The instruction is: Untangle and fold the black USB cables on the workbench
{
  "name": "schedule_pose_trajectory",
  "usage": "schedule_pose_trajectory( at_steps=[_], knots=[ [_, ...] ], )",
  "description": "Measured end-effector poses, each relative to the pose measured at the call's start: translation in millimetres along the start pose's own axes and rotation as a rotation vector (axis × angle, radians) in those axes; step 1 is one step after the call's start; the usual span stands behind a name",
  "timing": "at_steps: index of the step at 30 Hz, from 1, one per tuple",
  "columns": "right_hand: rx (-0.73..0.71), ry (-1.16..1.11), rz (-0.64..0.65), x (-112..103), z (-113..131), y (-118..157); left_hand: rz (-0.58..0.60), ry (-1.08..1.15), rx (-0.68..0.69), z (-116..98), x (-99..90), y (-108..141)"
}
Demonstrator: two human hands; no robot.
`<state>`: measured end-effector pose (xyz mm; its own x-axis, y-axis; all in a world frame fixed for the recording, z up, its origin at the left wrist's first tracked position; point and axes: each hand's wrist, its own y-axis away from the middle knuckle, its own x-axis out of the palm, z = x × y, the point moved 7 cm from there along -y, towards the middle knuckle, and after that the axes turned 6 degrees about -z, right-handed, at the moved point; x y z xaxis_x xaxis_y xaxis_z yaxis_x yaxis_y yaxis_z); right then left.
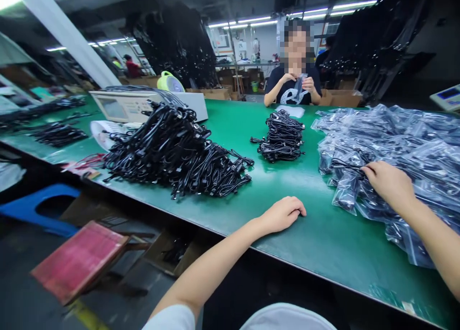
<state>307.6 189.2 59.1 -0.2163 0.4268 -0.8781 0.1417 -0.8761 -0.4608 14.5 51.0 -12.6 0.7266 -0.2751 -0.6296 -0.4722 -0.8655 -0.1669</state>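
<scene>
My right hand pinches a coiled black cable over the near left part of a wide heap of clear bags with dark cables inside. My left hand rests on the green tabletop near its front edge, fingers curled in, and whether anything is under them is hidden. Beyond it stands a small stack of bundled black cables. To the left lies a large pile of loose black cables.
A person across the table holds a small bag. A white instrument and a green fan stand behind the large pile. Below the table's left side are a red-topped stool, a blue stool and a carton.
</scene>
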Motion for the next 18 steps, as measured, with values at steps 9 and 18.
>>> schedule_pose_trajectory(
  at_steps=[9,18],
  knots=[
    [-0.433,-0.184,0.005,3,126,100,0.064,-0.025,0.016,-11,-2.1,15],
    [-0.658,-0.563,0.217,44,177,157,-0.167,-0.738,-0.322,37,-125.5,-27]
  ],
)
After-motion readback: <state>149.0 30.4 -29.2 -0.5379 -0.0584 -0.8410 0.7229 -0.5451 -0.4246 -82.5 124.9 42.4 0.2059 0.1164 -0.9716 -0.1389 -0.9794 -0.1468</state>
